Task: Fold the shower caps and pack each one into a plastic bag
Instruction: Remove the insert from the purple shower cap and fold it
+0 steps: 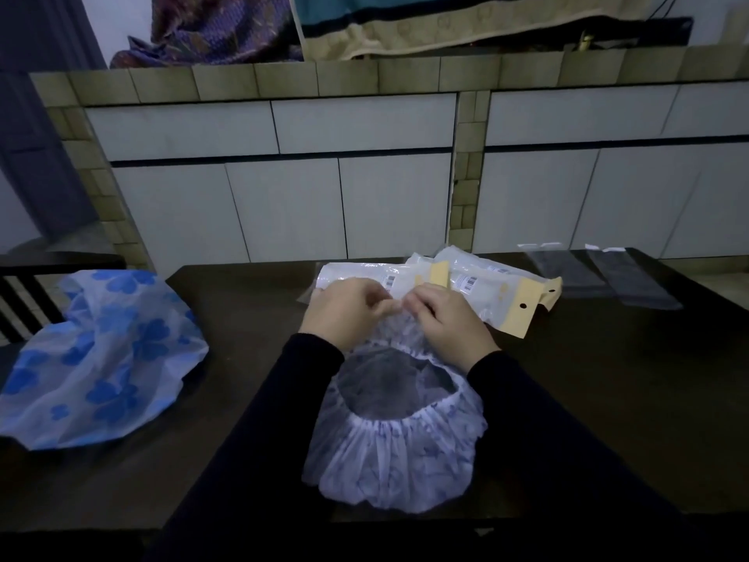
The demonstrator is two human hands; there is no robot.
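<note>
A translucent white shower cap (395, 452) with a faint blue print lies on the dark table (608, 379) in front of me, its elastic opening facing up. My left hand (344, 312) and my right hand (444, 320) both pinch the cap's far edge, close together. A second cap (101, 358), white with blue flowers, lies spread at the table's left. Just beyond my hands sit packed plastic bags (482, 285) with tan header cards and barcodes.
Two flat clear plastic bags (624, 277) lie at the table's far right. A dark slatted chair back (24, 294) stands at the left. A tiled counter with white panels (283, 176) runs behind the table.
</note>
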